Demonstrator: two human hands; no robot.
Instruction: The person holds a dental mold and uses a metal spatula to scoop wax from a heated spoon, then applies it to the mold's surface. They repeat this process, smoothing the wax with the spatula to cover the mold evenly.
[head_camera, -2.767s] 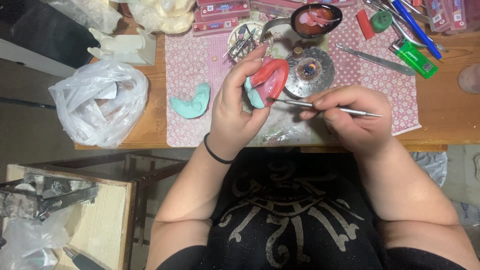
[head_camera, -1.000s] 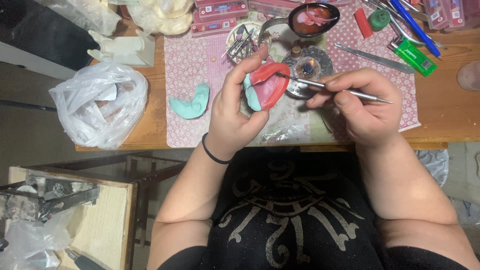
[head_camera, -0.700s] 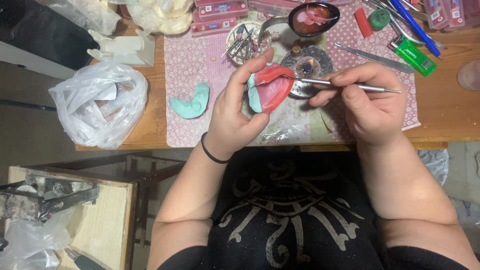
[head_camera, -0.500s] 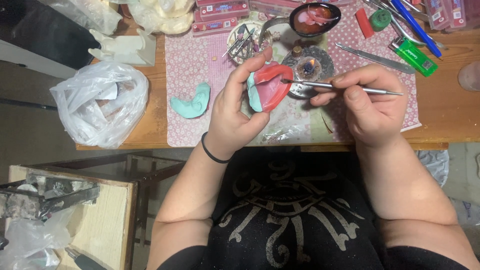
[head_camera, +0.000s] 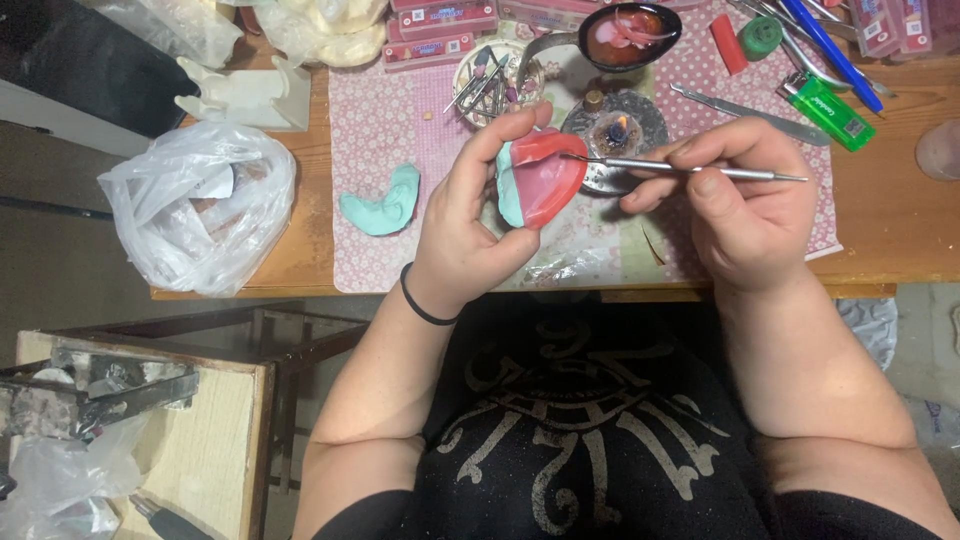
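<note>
My left hand (head_camera: 468, 228) grips a teal dental cast covered with a red wax plate (head_camera: 540, 178), held upright above the pink patterned mat (head_camera: 385, 120). My right hand (head_camera: 742, 205) pinches a thin metal wax tool (head_camera: 690, 169) like a pen. The tool's tip rests on the upper edge of the red wax. Just behind the cast, a small burner (head_camera: 615, 130) shows a lit flame.
A second teal cast (head_camera: 382, 207) lies on the mat to the left. A white plastic bag (head_camera: 200, 205) sits at the table's left end. At the back stand a bowl of burs (head_camera: 490, 75), a black ladle with pink wax (head_camera: 630, 35), a green lighter (head_camera: 830, 100) and pens.
My right hand has drawn the metal tool from over the burner flame across to the cast, so its tip now touches the wax rim. My left hand tilted the cast slightly.
</note>
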